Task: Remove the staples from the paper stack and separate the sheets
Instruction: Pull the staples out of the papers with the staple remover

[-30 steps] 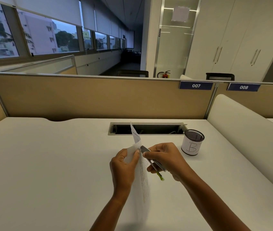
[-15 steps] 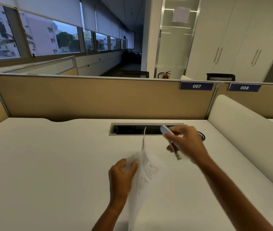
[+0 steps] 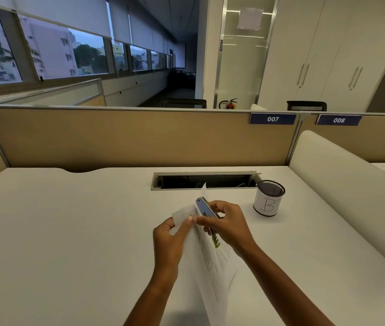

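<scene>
White desk surface (image 3: 57,231) fills the lower field of view, set in an office cubicle bounded by a tan partition. Nearest the camera, two bare forearms enter from 6 o'clock and meet just right of centre. Left hand (image 3: 166,241) grips the paper stack (image 3: 206,262) near its upper corner, thumb and fingers closed on the sheets; the stack is held on edge above the desk, its lower part trailing toward 6 o'clock, printed text visible on the exposed face. One corner of a sheet (image 3: 179,214) is peeled outward at the 10 o'clock side of the left thumb, and a thin paper tip (image 3: 203,186) stands up at 12 o'clock from the hands. Right hand (image 3: 228,228) is closed around a slim metallic tool, the staple remover (image 3: 206,211), with a green end (image 3: 216,241) projecting toward 6 o'clock below the fingers; its upper end lies against the top corner of the stack, touching the paper. No staple can be made out at this resolution. At 2 o'clock from the hands, well apart, a black mesh cup (image 3: 269,198) stands upright on the desk, wrapped in a white label marked "B". Behind the hands at 12 o'clock, a rectangular cable slot (image 3: 205,181) is recessed in the desk. Beyond it the partition (image 3: 139,137) carries blue plates (image 3: 272,119) reading 007 and 008. A rounded white divider (image 3: 342,184) runs along the 3 o'clock side.
</scene>
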